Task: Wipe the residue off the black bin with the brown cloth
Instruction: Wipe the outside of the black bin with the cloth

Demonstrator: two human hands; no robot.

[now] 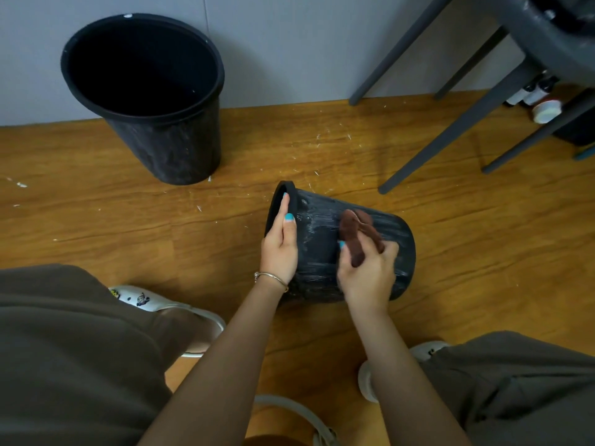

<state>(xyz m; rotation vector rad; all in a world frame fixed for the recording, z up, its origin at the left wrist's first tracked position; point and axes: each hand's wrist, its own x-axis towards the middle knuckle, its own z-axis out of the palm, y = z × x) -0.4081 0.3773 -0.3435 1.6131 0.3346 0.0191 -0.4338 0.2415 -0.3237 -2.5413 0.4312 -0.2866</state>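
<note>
A small black bin [322,252] lies on its side on the wooden floor, its mouth facing left and whitish smears across its ribbed wall. My left hand [279,246] grips the bin's rim, thumb on the outside and fingers curled over the edge. My right hand [367,272] holds the brown cloth [355,235] bunched between thumb and fingers and presses it against the bin's upper side.
A larger black bin [145,91] stands upright at the back left by the grey wall. Dark chair legs [450,130] slant down at the right, with small bottles [541,98] behind them. White flecks litter the floor [322,140]. My knees and shoes frame the lower view.
</note>
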